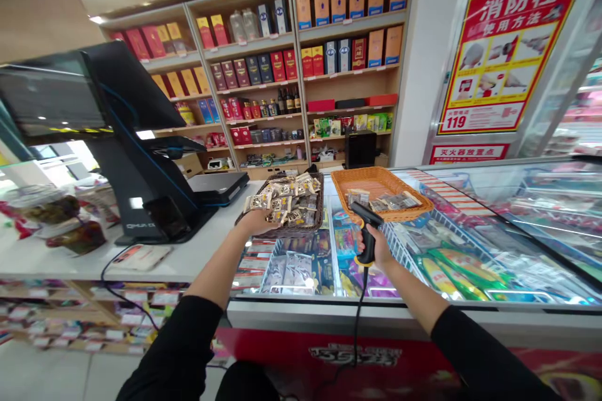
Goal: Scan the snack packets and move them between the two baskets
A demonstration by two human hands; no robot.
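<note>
My right hand (375,245) is wrapped round the handle of a black and yellow barcode scanner (367,241), held upright above the glass freezer top, its cable hanging down. Just behind the scanner is an orange-brown woven basket (371,178) with a few small packets (397,200) in it. At the front left corner of a dark woven basket (320,207) lies my left hand (256,223), touching small snack packets (296,191) heaped there. Its fingers are mostly hidden, so I cannot tell whether they grip a packet or the basket rim.
A checkout terminal (141,131) stands on the white counter (197,263) at left, near a phone (167,218) and jars (70,225). Under the freezer glass (404,244) lie packaged frozen goods. Shelves of boxed bottles (277,69) line the back; a red sign (512,50) hangs right.
</note>
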